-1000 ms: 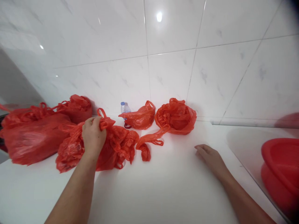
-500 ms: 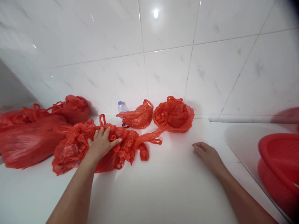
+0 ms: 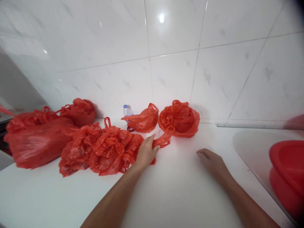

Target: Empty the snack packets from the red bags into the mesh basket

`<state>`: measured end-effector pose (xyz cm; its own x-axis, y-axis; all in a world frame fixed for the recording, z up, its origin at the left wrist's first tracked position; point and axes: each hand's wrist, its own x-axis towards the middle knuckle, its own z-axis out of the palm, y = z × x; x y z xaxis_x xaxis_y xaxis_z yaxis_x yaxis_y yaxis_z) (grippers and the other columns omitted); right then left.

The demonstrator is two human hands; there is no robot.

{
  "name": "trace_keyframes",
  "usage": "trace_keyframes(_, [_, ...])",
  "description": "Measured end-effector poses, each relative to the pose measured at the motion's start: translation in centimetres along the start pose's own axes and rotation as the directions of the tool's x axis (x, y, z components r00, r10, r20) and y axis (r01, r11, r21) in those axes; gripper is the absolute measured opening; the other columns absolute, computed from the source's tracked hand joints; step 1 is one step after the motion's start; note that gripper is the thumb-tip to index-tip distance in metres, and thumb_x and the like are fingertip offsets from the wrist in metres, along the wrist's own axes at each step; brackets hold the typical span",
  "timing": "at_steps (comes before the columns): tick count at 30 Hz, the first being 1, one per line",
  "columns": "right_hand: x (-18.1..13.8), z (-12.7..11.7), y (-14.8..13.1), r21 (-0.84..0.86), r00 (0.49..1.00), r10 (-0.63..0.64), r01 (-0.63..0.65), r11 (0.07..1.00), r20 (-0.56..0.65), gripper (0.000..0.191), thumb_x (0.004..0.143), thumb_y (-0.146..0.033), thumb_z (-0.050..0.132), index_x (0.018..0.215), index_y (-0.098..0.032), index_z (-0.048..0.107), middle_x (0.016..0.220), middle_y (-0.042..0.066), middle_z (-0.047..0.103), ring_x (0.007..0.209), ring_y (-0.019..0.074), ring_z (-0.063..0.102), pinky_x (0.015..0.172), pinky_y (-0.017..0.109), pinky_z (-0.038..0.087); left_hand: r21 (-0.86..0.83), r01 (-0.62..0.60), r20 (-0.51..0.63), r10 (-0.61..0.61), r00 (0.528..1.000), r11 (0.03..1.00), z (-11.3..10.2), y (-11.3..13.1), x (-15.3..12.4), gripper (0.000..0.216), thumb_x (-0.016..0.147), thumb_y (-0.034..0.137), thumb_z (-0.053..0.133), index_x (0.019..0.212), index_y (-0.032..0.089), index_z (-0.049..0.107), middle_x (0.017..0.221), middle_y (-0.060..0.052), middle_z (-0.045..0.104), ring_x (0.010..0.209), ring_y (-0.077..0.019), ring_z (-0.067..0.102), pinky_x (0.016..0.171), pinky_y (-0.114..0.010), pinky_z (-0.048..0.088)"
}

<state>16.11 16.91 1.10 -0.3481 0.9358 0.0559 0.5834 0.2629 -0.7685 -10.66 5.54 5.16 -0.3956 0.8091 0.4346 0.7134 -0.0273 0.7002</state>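
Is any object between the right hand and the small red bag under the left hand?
Nothing visible stands between the right hand and the small bag, only white countertop; the left hand covers part of the bag.

The left hand (image 3: 145, 154) and right hand (image 3: 212, 161) are bare, as are both forearms (image 3: 114, 197).

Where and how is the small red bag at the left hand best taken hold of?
Probably by the handles of the small red bag, coming from the right: they stretch out beyond the left hand, which hides much of the body.
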Motion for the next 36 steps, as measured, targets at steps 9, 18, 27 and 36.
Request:
trace_keyframes(9, [-3.0,4.2,-4.0,0.105,0.968,-0.237,0.228,0.968,0.084,0.039,0.085,-0.054,0.040,0.100,-0.023,0.058,0.076,0.002,0.067,0.067,0.0198,0.061,0.061,0.030,0.041,-0.554,0.148,0.071,-0.130,0.989,0.819,4.8,4.4,-2.7,0.011,0.081,0.028,0.057,0.079,0.018,0.052,0.071,0.003,0.055,0.062,-0.0097,0.050,0.060,-0.021,0.042])
trace_keyframes(18, [-2.7,4.9,-3.7,0.265,0.995,-0.092,0.096,0.959,-0.027,0.019,0.078,-0.037,0.053,0.070,-0.021,0.058,0.067,0.000,0.062,0.064,0.0174,0.057,0.060,0.028,0.042,-0.853,0.418,0.354,-0.241,0.904,0.313,5.1,2.6,-3.5,0.028,0.073,0.037,0.069,0.084,0.012,0.062,0.077,-0.005,0.066,0.070,-0.0158,0.060,0.071,-0.031,0.048])
trace_keyframes(27, [-0.6,0.9,-1.6,0.223,0.914,-0.014,0.113,0.968,-0.405,0.008,0.076,-0.026,0.047,0.073,-0.021,0.053,0.070,-0.001,0.057,0.065,0.0148,0.049,0.061,0.027,0.038,-0.880,0.285,0.137,-0.373,0.918,0.381,3.8,-0.9,-1.5,0.026,0.070,0.032,0.070,0.089,0.015,0.061,0.081,-0.002,0.068,0.074,-0.0138,0.062,0.073,-0.027,0.047])
trace_keyframes(36, [-0.6,0.6,-0.9,0.407,0.883,0.160,0.039,0.912,-0.442,0.022,0.083,-0.042,0.047,0.076,-0.021,0.046,0.057,-0.006,0.042,0.050,0.0113,0.039,0.048,0.024,0.031,-0.686,0.296,0.245,-0.173,0.954,0.664,4.0,1.0,-2.7,0.040,0.067,0.016,0.068,0.104,0.022,0.056,0.082,0.001,0.064,0.074,-0.0144,0.059,0.071,-0.027,0.046])
